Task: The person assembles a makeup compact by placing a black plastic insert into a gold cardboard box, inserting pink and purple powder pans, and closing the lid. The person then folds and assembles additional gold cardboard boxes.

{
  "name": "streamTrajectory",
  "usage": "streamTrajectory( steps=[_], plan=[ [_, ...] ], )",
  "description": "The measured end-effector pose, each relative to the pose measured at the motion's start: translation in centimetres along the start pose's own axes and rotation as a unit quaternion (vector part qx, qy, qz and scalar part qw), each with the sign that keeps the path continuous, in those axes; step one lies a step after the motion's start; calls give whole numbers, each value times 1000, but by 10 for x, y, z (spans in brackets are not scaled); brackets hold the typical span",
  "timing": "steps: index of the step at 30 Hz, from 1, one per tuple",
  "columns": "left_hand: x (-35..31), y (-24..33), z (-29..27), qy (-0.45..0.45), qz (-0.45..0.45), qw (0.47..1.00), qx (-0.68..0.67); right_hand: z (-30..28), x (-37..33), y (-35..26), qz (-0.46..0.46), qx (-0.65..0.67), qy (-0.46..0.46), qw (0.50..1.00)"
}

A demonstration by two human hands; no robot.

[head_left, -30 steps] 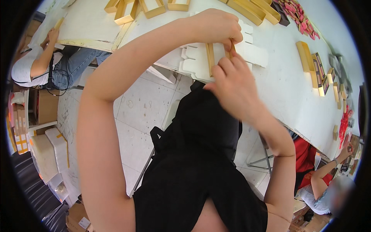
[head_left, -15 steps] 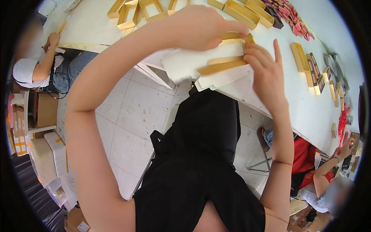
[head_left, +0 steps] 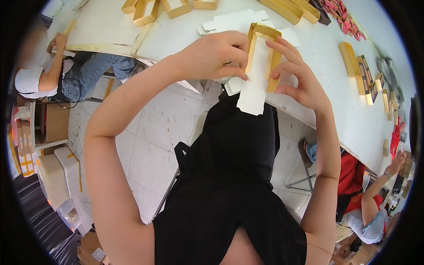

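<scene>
A partly folded gold cardboard box (head_left: 261, 57) lies lengthwise before me at the table's edge. Its inside base is white, and gold walls stand along both sides and the far end. At the near end a white flap (head_left: 251, 100) hangs past the edge toward my lap. My left hand (head_left: 223, 56) pinches the left wall close to its near corner, fingers closed. Curled round the right wall, my right hand (head_left: 299, 77) grips it with thumb and fingers. Flat white card blanks (head_left: 232, 22) lie beyond the box, and another white blank (head_left: 232, 86) shows under my left hand.
Folded gold boxes (head_left: 282, 9) stand at the far edge, with more gold trays (head_left: 146, 11) at far left. Pink-red pieces (head_left: 342, 17) are heaped at far right; gold boxes (head_left: 351, 59) stand below them. Co-workers sit at left (head_left: 48, 79) and right (head_left: 369, 216).
The box has turned from lying crosswise and tilted to pointing toward me, its far end wall now upright. My left hand came nearer and lower, onto the left wall; my right hand shifted slightly.
</scene>
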State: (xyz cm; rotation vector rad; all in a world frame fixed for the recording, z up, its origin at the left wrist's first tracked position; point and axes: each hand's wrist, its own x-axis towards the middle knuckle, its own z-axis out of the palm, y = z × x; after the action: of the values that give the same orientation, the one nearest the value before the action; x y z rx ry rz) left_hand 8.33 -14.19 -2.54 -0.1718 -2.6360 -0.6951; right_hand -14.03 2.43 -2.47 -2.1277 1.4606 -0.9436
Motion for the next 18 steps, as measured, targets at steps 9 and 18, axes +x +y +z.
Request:
streamTrajectory(
  steps=[9, 18],
  plan=[
    [1, 16, 39, 140, 42, 974, 173, 48, 1, -16, -26, -199, 211, 957],
    [-1, 33, -2, -53, 32, 991, 119, 50, -6, -10, -66, -236, 224, 943]
  ],
)
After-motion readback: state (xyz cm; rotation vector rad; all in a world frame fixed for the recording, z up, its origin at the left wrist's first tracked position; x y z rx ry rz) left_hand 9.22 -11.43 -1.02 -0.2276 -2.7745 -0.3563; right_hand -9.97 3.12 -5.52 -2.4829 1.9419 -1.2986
